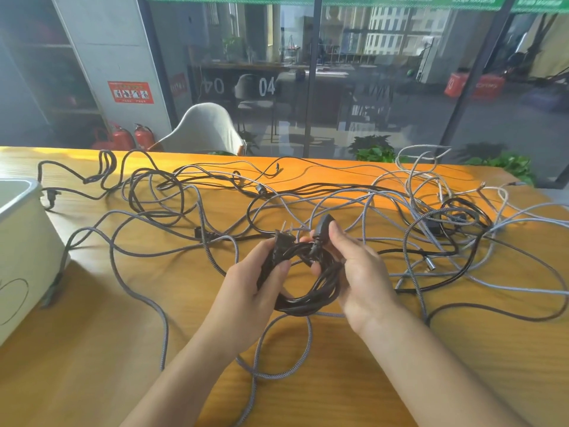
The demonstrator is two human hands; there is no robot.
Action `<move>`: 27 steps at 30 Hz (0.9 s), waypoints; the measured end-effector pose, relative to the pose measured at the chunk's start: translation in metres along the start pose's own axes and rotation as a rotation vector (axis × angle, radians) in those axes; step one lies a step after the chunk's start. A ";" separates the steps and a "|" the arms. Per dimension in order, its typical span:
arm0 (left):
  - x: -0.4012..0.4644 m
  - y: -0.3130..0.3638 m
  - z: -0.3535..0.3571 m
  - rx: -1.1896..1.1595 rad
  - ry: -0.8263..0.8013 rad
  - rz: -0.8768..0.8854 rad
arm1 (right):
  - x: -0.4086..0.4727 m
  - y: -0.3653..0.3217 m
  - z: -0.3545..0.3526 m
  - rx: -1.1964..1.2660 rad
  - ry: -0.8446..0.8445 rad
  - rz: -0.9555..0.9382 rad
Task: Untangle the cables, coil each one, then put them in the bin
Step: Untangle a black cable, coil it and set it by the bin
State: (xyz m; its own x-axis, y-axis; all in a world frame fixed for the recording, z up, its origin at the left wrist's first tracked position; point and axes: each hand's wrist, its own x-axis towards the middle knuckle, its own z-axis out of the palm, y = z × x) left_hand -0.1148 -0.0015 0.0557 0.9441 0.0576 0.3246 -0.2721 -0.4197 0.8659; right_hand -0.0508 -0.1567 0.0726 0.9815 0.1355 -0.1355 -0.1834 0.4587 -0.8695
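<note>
A black power cable [308, 295] is wound into a coil above the middle of the wooden table [92, 349]. My left hand [252, 288] grips the coil's left side, just below its pronged plug [281, 234]. My right hand [360, 266] holds the right side and pinches the cable's black connector end [323, 221]. Several grey braided cables [138, 251] and thin black cables [154, 192] lie tangled across the table. The white bin [21, 241] stands at the left edge.
A denser knot of grey and black cables [446, 220] lies at the right. Behind the table are a white chair [206, 127], green plants [374, 149], red fire extinguishers [132, 138] and a glass wall.
</note>
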 end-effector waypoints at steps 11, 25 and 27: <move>0.000 0.002 0.002 -0.051 0.065 0.021 | -0.003 0.021 -0.010 -0.695 -0.071 -0.623; 0.011 0.004 -0.019 -0.177 0.398 -0.091 | -0.005 0.023 -0.009 -1.031 -0.357 -0.657; 0.010 0.002 -0.021 -0.120 0.398 -0.119 | -0.009 0.025 -0.010 -1.039 -0.411 -0.673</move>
State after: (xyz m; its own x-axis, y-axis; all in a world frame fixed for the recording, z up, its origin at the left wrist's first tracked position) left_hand -0.1098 0.0168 0.0688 0.8312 0.4538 0.3213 -0.2081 -0.2820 0.9366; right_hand -0.0638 -0.1546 0.0472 0.7406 0.4884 0.4615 0.6447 -0.3227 -0.6930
